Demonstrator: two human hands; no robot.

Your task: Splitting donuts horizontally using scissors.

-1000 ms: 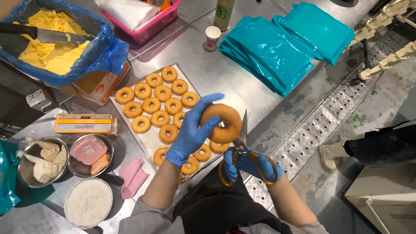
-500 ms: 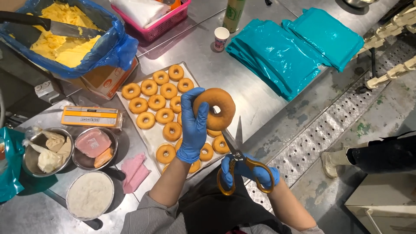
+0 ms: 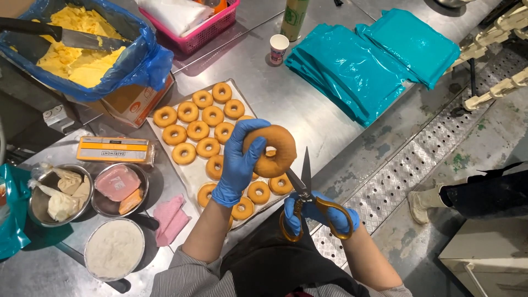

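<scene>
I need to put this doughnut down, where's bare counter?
Bare steel lies between the doughnut tray and the teal bag stack, below the paper cup. Left of the tray is crowded: three metal bowls, pink cloth, butter box.

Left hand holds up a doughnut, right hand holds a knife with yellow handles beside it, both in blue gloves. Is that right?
Not quite. The head view shows the right hand holding scissors with yellow handles, blades open, not a knife. The rest stands: the left hand holds up a doughnut, and both hands wear blue gloves.

Blue gloves on left hand (image 3: 237,165) and right hand (image 3: 322,214), grey striped sleeves, dark apron
</scene>
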